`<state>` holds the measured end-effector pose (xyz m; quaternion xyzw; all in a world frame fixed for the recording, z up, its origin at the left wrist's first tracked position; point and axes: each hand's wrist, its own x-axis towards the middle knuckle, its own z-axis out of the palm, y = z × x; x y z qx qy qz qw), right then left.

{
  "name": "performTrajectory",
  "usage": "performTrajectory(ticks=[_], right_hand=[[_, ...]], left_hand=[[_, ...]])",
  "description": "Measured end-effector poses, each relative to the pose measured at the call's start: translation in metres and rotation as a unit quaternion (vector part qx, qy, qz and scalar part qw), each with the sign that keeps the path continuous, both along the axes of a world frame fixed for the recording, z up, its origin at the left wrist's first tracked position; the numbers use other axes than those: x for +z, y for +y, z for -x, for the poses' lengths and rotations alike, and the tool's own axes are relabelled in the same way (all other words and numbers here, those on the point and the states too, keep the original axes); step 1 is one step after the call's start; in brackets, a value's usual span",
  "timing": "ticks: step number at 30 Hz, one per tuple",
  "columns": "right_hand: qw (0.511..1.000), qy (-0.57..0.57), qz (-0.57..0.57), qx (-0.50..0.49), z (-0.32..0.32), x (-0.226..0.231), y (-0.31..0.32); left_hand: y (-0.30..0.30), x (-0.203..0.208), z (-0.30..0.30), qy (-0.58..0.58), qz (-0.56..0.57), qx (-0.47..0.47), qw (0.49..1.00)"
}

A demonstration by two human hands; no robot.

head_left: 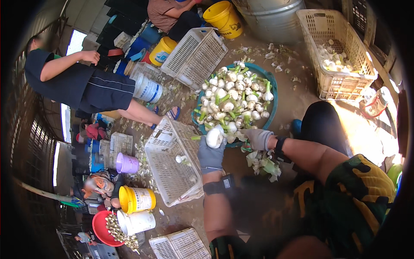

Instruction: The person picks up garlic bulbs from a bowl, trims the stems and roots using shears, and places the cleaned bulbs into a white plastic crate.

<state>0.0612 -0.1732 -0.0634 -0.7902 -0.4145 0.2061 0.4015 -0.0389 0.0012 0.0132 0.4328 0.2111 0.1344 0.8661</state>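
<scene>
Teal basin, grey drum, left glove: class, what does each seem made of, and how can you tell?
Teal basin: probably plastic; smooth, evenly coloured rim.
Grey drum: likely metal; dull sheen, pale ridges.
Left glove: perhaps coated fabric; matte, close-fitting, weave unclear.

Ahead we see a yellow bucket [222, 20] beside a metal drum [276, 21]. To our left stands a person in dark clothes [64, 82], and nearer us are a purple bucket [127, 163], a second yellow bucket [126, 200], a white bucket [137, 222] and a red basin [99, 228].
</scene>
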Motion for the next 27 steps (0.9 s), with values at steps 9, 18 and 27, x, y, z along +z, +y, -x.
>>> performTrajectory(ticks=[9, 18, 27], right_hand=[[0.969, -0.181, -0.166, 0.033, 0.01, 0.012, 0.067], [0.961, 0.051, 0.047, 0.268, 0.047, 0.002, 0.043], [0.972, -0.144, 0.15, 0.106, 0.027, -0.033, 0.078]], left_hand=[[0.028, -0.025, 0.013, 0.147, -0.58, -0.011, 0.801], [0.101, -0.085, 0.011, 0.005, 0.145, 0.059, 0.988], [0.154, -0.028, 0.058, -0.135, 0.049, 0.36, 0.922]])
